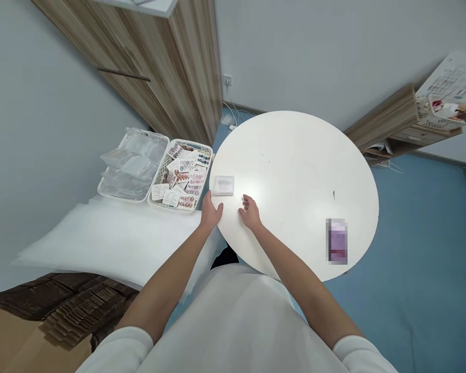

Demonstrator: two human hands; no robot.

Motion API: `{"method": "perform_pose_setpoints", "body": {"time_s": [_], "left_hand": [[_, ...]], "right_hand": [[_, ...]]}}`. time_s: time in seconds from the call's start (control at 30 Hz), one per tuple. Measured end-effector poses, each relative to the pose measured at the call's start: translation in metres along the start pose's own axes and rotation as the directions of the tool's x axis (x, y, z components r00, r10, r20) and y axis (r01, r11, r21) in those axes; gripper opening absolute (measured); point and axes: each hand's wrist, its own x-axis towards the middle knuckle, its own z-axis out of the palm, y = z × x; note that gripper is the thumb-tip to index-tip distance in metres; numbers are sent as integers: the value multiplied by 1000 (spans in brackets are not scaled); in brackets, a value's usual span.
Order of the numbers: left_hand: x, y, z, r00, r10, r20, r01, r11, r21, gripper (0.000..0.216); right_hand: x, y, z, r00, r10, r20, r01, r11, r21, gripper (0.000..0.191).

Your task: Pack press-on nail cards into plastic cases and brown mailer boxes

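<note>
Both of my hands rest near the left edge of a round white table (303,166). My left hand (210,211) lies at the rim with fingers loosely spread, holding nothing. My right hand (250,211) sits on the tabletop, fingers apart and empty. Just beyond my left hand lies a small clear plastic packet (223,185), flat on the table and apart from both hands.
A white basket (181,176) of nail-tip cards and a clear tray (134,165) of plastic packets stand left of the table on white foam sheets (101,243). A blurred purple object (336,241) lies near the table's right edge. Stacked cardboard (42,305) sits at the bottom left, and a wooden cabinet (159,67) stands behind.
</note>
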Motion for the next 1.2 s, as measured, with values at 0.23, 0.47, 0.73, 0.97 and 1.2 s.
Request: {"method": "perform_pose_setpoints", "body": {"time_s": [0.23,0.47,0.73,0.97,1.2], "left_hand": [[-35,11,-15,995,-104,9,104,995,-12,65],[-122,13,-32,978,-183,101,188,981,-39,63],[-220,14,-64,974,-226,-24,225,974,-23,47],[-285,-10,-122,845,-243,-477,352,923,154,36],[-333,-56,-184,743,-211,-635,493,815,306,34]], "right_hand": [[-48,-7,-48,995,-27,92,17,994,110,41],[-107,5,-63,975,-123,186,96,984,149,34],[-134,-16,-17,779,-263,569,261,961,87,26],[-163,-52,40,486,-339,806,470,878,86,23],[-203,-70,107,273,-361,892,721,690,59,32]]}}
